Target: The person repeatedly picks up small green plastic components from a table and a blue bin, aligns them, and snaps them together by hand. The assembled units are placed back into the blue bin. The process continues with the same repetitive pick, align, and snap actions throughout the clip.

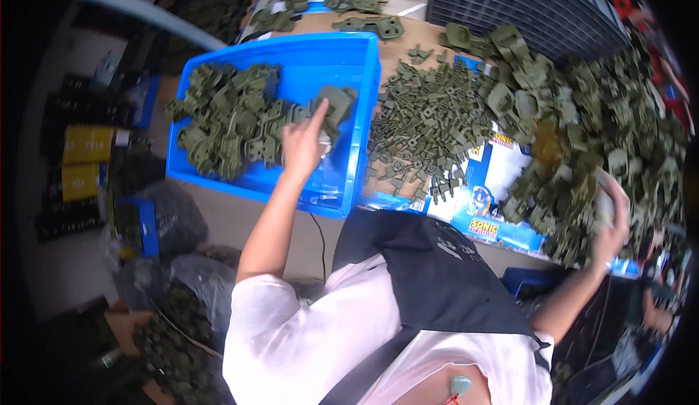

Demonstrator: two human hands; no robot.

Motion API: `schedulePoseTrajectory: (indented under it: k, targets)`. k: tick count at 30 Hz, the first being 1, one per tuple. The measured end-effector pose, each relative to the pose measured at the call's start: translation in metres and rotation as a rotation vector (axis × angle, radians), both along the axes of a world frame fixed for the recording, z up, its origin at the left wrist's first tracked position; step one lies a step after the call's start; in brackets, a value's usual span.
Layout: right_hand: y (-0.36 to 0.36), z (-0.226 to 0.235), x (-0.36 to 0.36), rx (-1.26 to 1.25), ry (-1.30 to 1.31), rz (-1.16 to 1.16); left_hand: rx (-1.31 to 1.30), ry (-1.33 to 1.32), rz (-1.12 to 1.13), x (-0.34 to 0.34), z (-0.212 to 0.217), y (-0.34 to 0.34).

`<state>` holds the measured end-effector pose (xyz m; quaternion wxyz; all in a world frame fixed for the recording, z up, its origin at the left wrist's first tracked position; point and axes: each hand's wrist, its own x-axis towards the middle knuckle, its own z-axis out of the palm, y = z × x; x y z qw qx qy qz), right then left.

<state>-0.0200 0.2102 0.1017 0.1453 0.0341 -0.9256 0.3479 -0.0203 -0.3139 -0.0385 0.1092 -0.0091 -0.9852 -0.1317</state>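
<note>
My left hand (302, 146) reaches into a blue plastic bin (271, 43) with its index finger stretched along an olive-green plastic part (338, 103). The hand seems to grip this part near the bin's right wall; the lower fingers are partly hidden, and something whitish shows beside them. Left of it, a heap of similar olive-green parts (229, 113) fills much of the bin. Far to the right, my right hand (615, 219) is at the edge of a big pile of olive-green molded parts (561, 175). Its fingers look apart and curved, with a pale patch near the fingertips.
Small olive-green pieces (429, 117) lie spread over cardboard between bin and pile. Blue-and-white printed sheets (502, 179) lie under them. A black plastic crate (524, 12) stands behind. Left are a grey metal bar (153, 15), yellow boxes (87, 154) and plastic bags (175, 215).
</note>
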Motion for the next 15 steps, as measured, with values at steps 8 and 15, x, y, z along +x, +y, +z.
schedulePoseTrajectory:
  k: [8,15]
  targets:
    - [-0.245,-0.048,-0.034,-0.358,-0.566,0.757,-0.344,0.296,-0.837,-0.01,0.102,0.042]
    - [-0.234,-0.121,0.033,-1.092,-0.641,0.406,0.897,-0.117,-0.436,0.04,0.03,0.091]
